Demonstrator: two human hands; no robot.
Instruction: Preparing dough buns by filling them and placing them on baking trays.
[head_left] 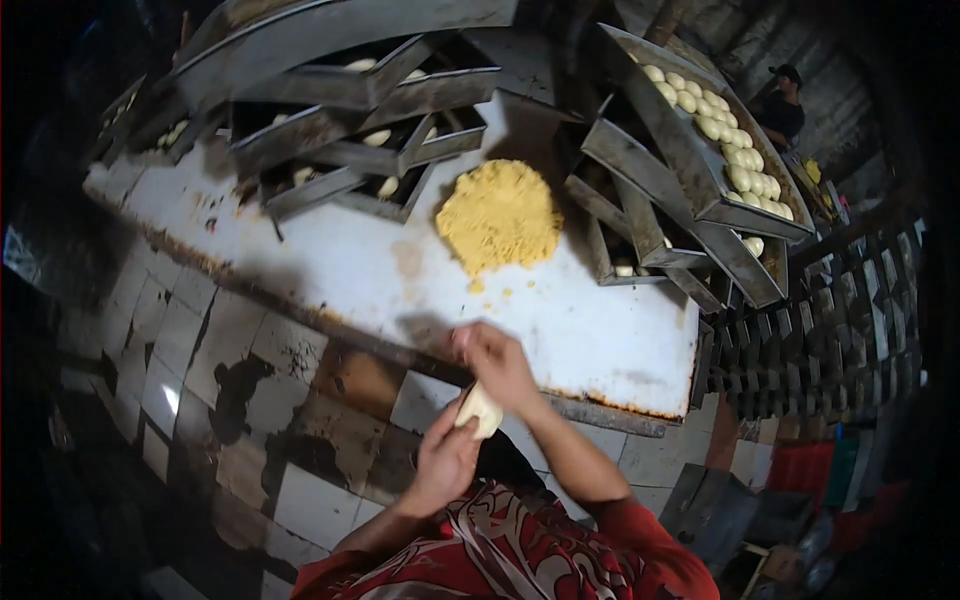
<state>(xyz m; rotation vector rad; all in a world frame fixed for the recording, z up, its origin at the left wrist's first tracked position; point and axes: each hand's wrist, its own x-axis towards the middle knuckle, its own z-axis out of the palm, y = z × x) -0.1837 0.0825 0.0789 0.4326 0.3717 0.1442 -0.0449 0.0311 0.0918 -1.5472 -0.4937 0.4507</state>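
Note:
In my left hand [447, 462] rests a pale, smooth piece of dough [481, 411], held in front of my body just off the table's near edge. My right hand [497, 365] is just above and beyond the dough, over that edge. Its fingers are curled together and slightly blurred; what they hold, if anything, I cannot make out. Farther away, on the white tabletop [370, 250], lies a round mound of crumbly yellow mixture [500, 215], with small crumbs along its near side.
Metal trays with pale dough pieces are stacked crosswise at the back left [340, 150] and right [650, 170]. Rows of dough balls [715, 125] fill the top right tray. Another person [783, 108] is at the far right, beyond more stacked trays [820, 330]. Tiled floor [320, 505] lies below.

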